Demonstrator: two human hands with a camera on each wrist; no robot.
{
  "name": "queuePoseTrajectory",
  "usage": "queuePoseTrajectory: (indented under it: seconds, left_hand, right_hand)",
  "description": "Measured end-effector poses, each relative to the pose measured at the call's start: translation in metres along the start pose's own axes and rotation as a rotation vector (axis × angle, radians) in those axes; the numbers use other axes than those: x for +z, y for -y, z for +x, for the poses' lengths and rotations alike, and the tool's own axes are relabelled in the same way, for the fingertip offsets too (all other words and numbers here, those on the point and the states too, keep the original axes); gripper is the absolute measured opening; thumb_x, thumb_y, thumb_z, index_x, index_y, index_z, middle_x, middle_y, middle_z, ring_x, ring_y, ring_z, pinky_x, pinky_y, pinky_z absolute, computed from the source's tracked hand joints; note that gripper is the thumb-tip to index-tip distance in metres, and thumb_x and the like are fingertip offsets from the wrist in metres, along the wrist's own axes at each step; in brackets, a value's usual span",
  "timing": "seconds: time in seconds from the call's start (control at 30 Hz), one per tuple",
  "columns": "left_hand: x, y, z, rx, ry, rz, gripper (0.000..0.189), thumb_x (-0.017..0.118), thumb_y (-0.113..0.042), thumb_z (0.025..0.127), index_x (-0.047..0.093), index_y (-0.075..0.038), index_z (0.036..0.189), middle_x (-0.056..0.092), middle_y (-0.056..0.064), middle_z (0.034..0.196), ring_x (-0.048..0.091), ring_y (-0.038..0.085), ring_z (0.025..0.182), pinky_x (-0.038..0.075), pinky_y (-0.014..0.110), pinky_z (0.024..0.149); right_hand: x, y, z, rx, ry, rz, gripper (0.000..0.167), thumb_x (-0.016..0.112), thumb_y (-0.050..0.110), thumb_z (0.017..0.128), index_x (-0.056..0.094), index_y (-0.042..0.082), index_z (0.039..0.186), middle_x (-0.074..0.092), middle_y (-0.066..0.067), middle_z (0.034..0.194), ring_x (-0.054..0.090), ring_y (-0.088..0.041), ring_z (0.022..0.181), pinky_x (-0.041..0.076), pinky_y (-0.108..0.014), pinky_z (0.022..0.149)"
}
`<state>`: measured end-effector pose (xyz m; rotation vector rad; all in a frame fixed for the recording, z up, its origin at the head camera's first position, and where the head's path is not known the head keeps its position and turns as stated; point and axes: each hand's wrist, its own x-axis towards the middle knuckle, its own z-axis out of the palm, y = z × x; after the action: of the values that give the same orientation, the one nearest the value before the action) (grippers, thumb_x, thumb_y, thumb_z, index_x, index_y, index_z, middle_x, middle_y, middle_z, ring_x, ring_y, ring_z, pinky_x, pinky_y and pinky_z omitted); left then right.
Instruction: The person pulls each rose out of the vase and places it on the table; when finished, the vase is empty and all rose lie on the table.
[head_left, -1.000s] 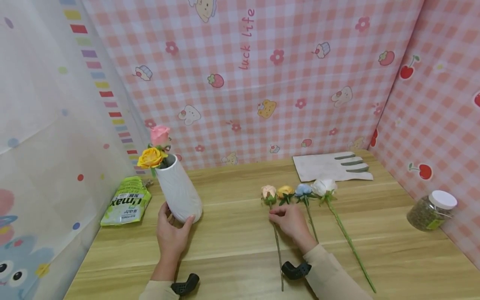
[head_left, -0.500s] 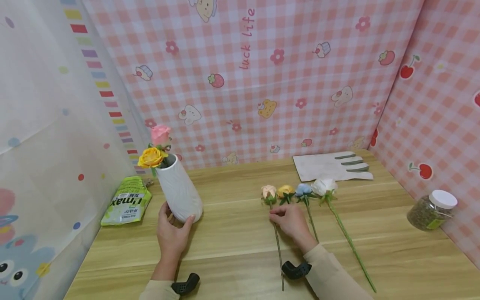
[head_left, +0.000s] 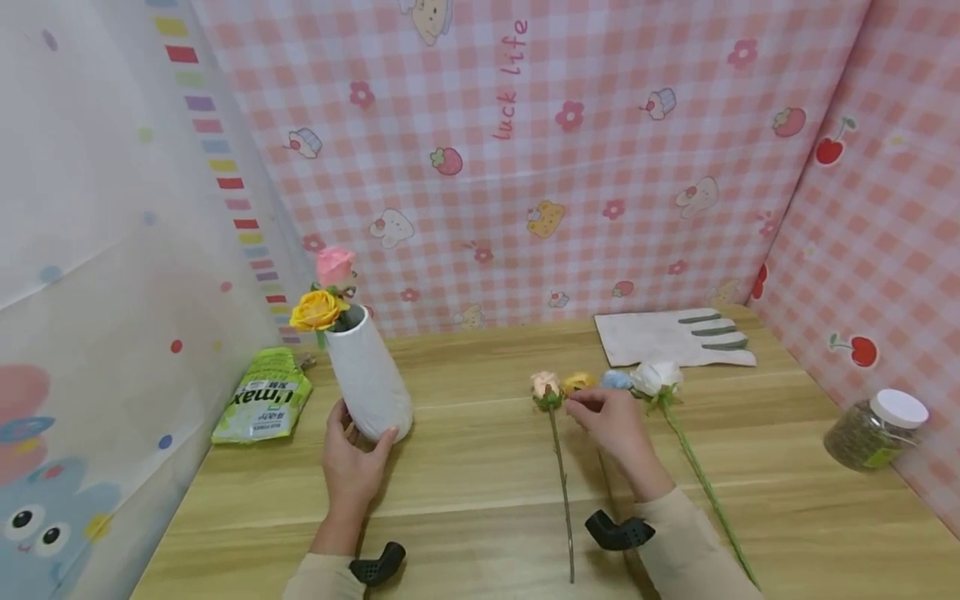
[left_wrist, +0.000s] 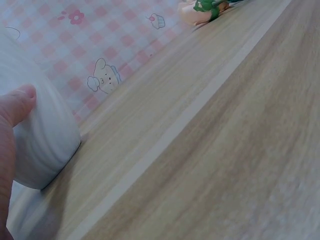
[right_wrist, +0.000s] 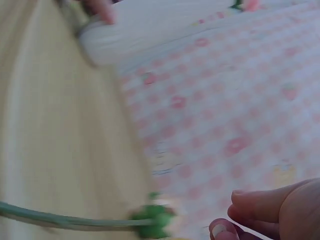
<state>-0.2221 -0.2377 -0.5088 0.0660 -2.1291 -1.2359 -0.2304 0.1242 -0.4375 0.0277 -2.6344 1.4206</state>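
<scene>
A white vase [head_left: 371, 375] with a yellow rose [head_left: 317, 310] and a pink rose [head_left: 334, 265] in its mouth stands at the left of the table. My left hand [head_left: 354, 462] grips its lower part, the thumb [left_wrist: 20, 105] along its side in the left wrist view. Laid out to the right are a peach rose [head_left: 546, 387], a second yellow rose [head_left: 578, 382], a blue rose [head_left: 617, 380] and a white rose [head_left: 656, 379]. My right hand [head_left: 618, 429] hovers beside the yellow and blue roses, partly hiding their stems; its fingertips hold nothing.
A green snack packet [head_left: 264, 396] lies left of the vase. Toward the back right is a white glove [head_left: 645, 337] with grey between its fingers. A lidded jar [head_left: 873, 429] stands at the right edge. Checked cloth [head_left: 465, 200] covers the wall behind the table.
My right hand has let go of the peach rose's stem and moved right, over the yellow and blue roses. The left hand still holds the vase. The head view has shifted slightly.
</scene>
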Motion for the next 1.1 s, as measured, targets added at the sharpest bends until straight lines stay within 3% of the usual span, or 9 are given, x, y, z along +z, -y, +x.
queuePoseTrajectory:
  seconds: [0.17,0.27,0.43,0.57,0.77,1.1]
  left_hand:
    - [0.0,0.0,0.001,-0.006,-0.002,-0.014,0.084,0.085,-0.016,0.073,0.038,0.0,0.142,0.05,0.018,0.132,0.049,0.028,0.121,0.048,0.044,0.096]
    - [-0.001,0.0,0.002,-0.002,-0.002,-0.007,0.084,0.085,-0.016,0.073,0.038,0.0,0.141,0.05,0.019,0.132,0.049,0.029,0.121,0.048,0.044,0.097]
    - [-0.001,0.0,0.002,0.012,-0.002,-0.019,0.084,0.086,-0.015,0.072,0.039,0.001,0.141,0.05,0.02,0.132,0.05,0.029,0.12,0.049,0.045,0.096]
    - [0.001,0.001,0.002,0.019,-0.008,-0.031,0.085,0.086,-0.014,0.071,0.039,0.002,0.14,0.051,0.021,0.13,0.051,0.031,0.119,0.049,0.047,0.094]
    - [0.001,0.002,0.003,0.015,0.006,-0.023,0.083,0.085,-0.016,0.073,0.039,0.0,0.14,0.051,0.019,0.13,0.051,0.028,0.12,0.049,0.044,0.096]
    - [0.0,0.002,0.002,0.036,-0.005,-0.019,0.082,0.085,-0.018,0.073,0.04,0.001,0.14,0.052,0.019,0.128,0.052,0.028,0.118,0.049,0.043,0.096]
  right_hand:
    - [-0.031,0.03,0.004,-0.078,0.019,-0.008,0.024,0.067,0.024,0.092,0.073,0.005,0.105,0.071,-0.007,0.091,0.064,-0.017,0.074,0.054,-0.029,0.06]
    - [-0.045,0.057,0.008,-0.094,0.07,0.03,0.027,0.065,0.03,0.093,0.072,0.01,0.11,0.07,-0.005,0.098,0.064,-0.018,0.083,0.056,-0.034,0.067]
    - [-0.049,0.104,0.021,-0.135,0.159,0.117,0.029,0.065,0.036,0.092,0.071,0.016,0.112,0.069,-0.001,0.106,0.063,-0.018,0.095,0.056,-0.039,0.079]
    - [-0.03,0.136,0.031,-0.171,0.258,0.164,0.027,0.066,0.037,0.091,0.071,0.019,0.111,0.067,0.003,0.109,0.061,-0.016,0.097,0.054,-0.038,0.082]
    - [0.018,0.178,0.053,-0.176,0.402,0.239,0.025,0.068,0.033,0.091,0.071,0.02,0.111,0.067,0.006,0.11,0.061,-0.013,0.1,0.053,-0.033,0.086]
    - [0.088,0.229,0.083,-0.172,0.498,0.3,0.034,0.068,0.037,0.09,0.068,0.021,0.12,0.064,0.007,0.115,0.058,-0.011,0.105,0.053,-0.031,0.087]
